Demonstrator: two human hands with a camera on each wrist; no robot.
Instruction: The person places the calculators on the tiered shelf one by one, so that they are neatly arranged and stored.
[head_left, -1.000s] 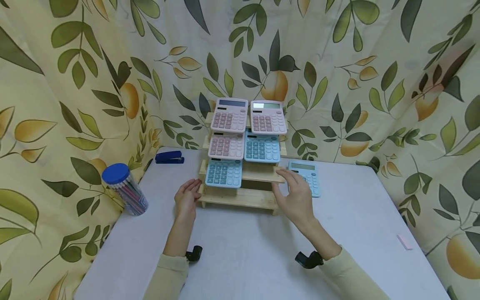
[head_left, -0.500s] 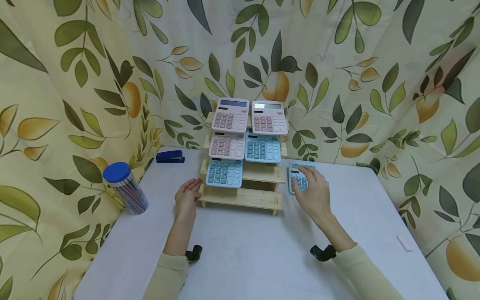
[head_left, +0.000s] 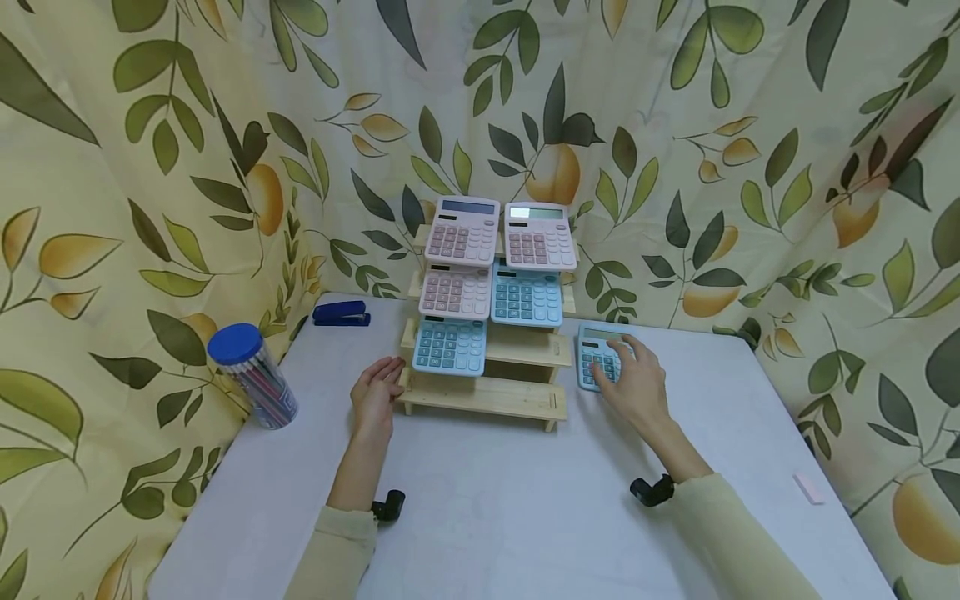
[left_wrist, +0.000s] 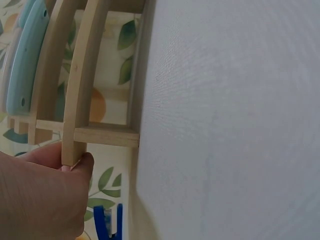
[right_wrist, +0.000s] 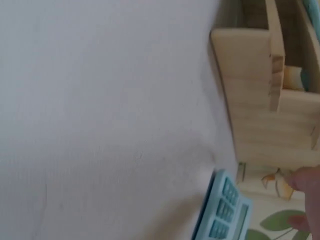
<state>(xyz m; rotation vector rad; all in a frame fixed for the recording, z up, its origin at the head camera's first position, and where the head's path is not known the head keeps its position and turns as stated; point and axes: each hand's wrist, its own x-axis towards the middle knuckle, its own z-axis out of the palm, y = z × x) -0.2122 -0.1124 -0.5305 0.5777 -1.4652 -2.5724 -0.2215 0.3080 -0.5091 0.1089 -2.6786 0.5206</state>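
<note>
A tiered wooden display stand (head_left: 483,398) stands at the middle of the table. My left hand (head_left: 372,400) pinches the left end of its lowest step; the left wrist view shows thumb and fingers on either side of that board (left_wrist: 77,80). To the right of the stand, a blue calculator (head_left: 594,354) lies on the table. Over its right part is my right hand (head_left: 636,385), thumb and fingers spread; contact cannot be told. On the stand's steps rest two pink calculators (head_left: 461,232) on top, a pink and a blue one (head_left: 527,293) below, and another blue calculator (head_left: 450,346) lower left.
A blue-lidded jar of pens (head_left: 255,379) stands at the table's left, with a dark blue stapler (head_left: 341,313) behind it. A small pink block (head_left: 808,487) lies near the right edge. Leaf-patterned curtains hang round the back and sides.
My right hand has moved from the stand's right end rightward to over the loose blue calculator. The left hand stays at the stand's lowest step.
</note>
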